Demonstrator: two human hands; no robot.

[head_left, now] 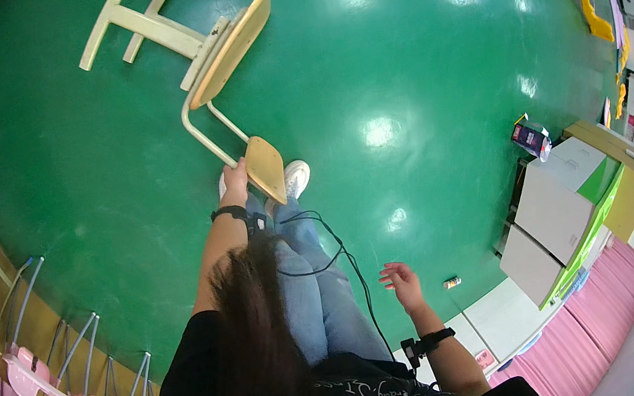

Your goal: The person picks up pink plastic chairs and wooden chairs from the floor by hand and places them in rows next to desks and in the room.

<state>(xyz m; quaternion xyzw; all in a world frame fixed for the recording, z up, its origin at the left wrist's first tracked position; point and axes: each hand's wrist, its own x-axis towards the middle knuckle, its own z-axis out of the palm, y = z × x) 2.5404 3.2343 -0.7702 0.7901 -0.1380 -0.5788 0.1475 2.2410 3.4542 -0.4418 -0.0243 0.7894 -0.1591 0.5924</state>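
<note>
A chair (231, 50) with a pale wooden seat and backrest on a cream metal frame is tipped over, its base toward the far left. My left hand (235, 179) is closed around the frame tube beside the small wooden backrest (265, 170), in front of my shoes. At my right side, my right hand (402, 282) hangs in the air with fingers apart and nothing in it. Both wrists wear black bands, and a black cable (351, 263) loops across my legs.
Pink chairs (34, 375) with metal legs line the left side, next to a wooden surface. On the right stand white cabinets (539, 262) with green edging and a dark box (531, 137). A small can-like item (452, 283) lies on the green floor (450, 202).
</note>
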